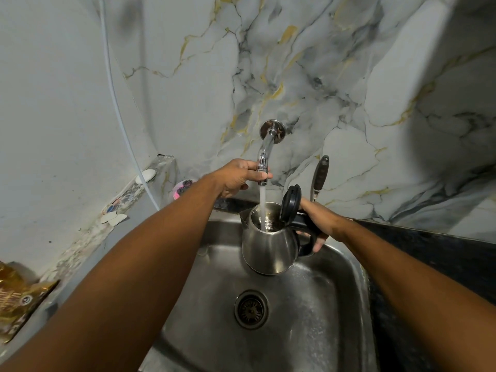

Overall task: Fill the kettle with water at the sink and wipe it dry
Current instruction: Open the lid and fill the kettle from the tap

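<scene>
A steel kettle (pixel 269 248) with a black lid (pixel 290 204) flipped up hangs over the steel sink (pixel 349 304). My right hand (pixel 318 220) grips its black handle. Water (pixel 263 204) streams from the chrome wall tap (pixel 265 149) straight into the kettle's mouth. My left hand (pixel 237 178) holds the tap's lower end, fingers wrapped around the spout.
The sink drain (pixel 251 309) lies below the kettle. A utensil with a dark handle (pixel 320 177) leans on the marble wall behind. A pink scrubber (pixel 183 187) and a white soap (pixel 145 175) sit on the left ledge; a gold packet (pixel 20 299) lies at far left. Dark counter (pixel 429 251) runs right.
</scene>
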